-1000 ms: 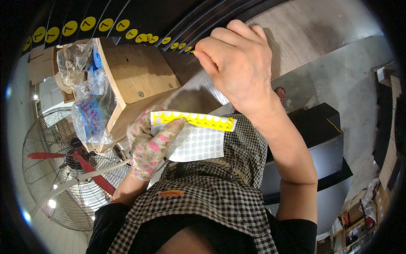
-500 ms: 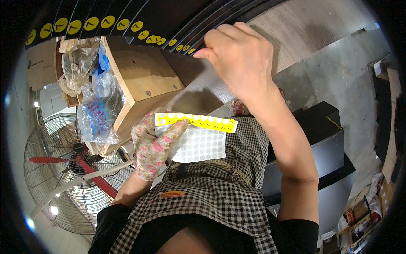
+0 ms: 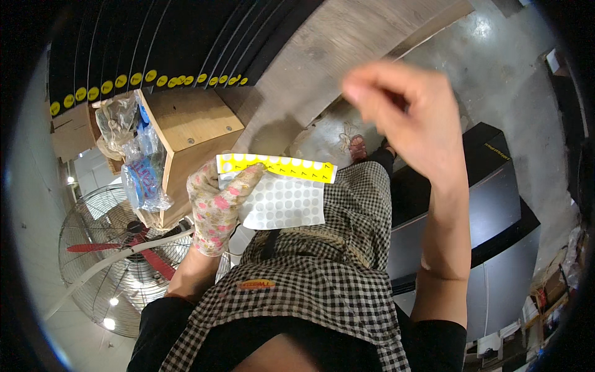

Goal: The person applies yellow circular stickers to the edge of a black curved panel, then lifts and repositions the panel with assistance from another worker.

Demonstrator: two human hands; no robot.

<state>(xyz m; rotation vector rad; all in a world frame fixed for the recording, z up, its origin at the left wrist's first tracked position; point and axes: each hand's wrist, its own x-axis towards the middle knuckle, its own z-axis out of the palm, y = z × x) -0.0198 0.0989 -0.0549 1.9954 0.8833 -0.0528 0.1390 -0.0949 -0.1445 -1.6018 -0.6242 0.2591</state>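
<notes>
Gripping | left hand (image 3: 217,208): sticker sheet (image 3: 285,201) under thumb | right hand (image 3: 418,121): curled, contents unclear

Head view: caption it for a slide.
Floral-gloved left hand holds a round-sticker sheet; bare right hand hangs apart from stickered black panels.

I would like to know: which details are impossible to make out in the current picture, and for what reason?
- Head view: whether the right hand pinches anything; motion blur hides its fingertips.
- Head view: the left hand's fingers behind the sticker sheet; the sheet covers them.
- Head view: the upper ends of the black panels; the top edge cuts them off.
</notes>
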